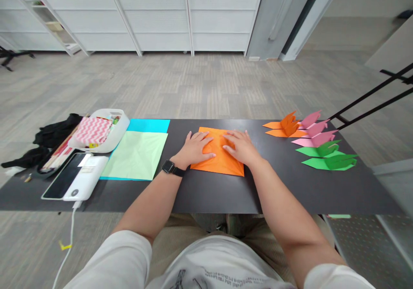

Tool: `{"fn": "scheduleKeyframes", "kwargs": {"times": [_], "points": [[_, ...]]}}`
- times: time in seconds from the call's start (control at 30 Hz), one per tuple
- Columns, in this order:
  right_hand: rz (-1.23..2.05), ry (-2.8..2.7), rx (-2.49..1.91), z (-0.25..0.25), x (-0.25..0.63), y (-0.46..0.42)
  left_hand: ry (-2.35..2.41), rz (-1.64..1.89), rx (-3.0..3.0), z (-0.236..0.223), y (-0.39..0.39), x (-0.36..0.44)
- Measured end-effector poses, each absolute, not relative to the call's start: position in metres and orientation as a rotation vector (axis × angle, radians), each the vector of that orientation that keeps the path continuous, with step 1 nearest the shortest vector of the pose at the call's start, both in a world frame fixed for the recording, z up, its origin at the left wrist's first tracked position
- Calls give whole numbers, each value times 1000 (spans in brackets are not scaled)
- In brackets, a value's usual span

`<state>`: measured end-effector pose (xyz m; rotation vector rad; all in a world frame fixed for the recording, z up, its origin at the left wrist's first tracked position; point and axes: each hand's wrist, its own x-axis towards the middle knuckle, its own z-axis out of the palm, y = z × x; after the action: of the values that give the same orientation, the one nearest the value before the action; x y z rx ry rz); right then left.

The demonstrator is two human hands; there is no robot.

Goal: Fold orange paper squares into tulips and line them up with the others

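An orange sheet of paper (222, 164) lies flat on the dark table (206, 194) in front of me. My left hand (193, 149) rests on its left part, fingers stretched out and pressing down. My right hand (240, 147) lies on its right part, fingers also flat on the paper. A black watch sits on my left wrist. Neither hand grips anything.
Light green (137, 155) and blue (149, 125) paper sheets lie to the left, beside a white tray (121, 132) of patterned paper, a white device (75, 179) with a cable, and black cloth (53, 134). Folded orange (285, 127), pink (314, 134) and green (329, 157) paper figures stand at the right.
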<state>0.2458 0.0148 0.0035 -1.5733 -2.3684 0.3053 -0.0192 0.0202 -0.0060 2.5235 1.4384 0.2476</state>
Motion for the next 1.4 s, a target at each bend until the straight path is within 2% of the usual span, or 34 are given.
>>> {"fn": "scheduleKeyframes", "kwargs": {"times": [0.13, 0.37, 0.9, 1.27, 1.4], "points": [[367, -2468, -1572, -1, 235, 13, 1457, 307, 2541, 0, 19, -18], [450, -2550, -1531, 8, 237, 10, 1091, 306, 2562, 0, 18, -16], [564, -2494, -1797, 17, 272, 15, 1064, 185, 2523, 2, 19, -21], [505, -2430, -1922, 10, 280, 20, 964, 373, 2562, 9, 19, -21], [510, -2424, -1932, 11, 280, 21, 945, 293, 2575, 8, 17, -19]]}}
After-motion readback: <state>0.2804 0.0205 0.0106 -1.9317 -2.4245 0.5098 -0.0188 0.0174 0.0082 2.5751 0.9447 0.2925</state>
